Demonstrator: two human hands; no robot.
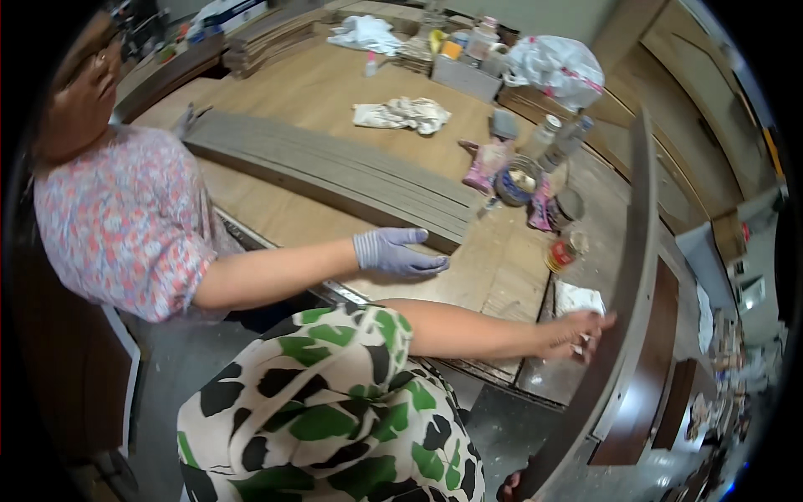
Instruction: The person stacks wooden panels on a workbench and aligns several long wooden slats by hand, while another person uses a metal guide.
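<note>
A long grey-brown plank (629,276) stands on edge at my right, running from beside the far cabinets down to the lower edge of the view. My left hand (575,335) reaches across to it, fingers spread, with a fingertip at the plank's side. At the plank's near end, my right hand (511,485) is partly in view, its fingers curled round the lower edge. On the workbench (293,197) lies a row of grey boards (335,167). A co-worker's gloved hand (403,253) is held open by the row's near end; their other gloved hand is at the far end.
A glass jar (565,251), a tub (517,181), pink packets (488,167) and bottles (548,134) stand between the boards and my plank. A crumpled cloth (403,115), a grey bin (465,79) and a plastic bag (554,69) are farther back. Brown panels (644,360) lie beyond the plank.
</note>
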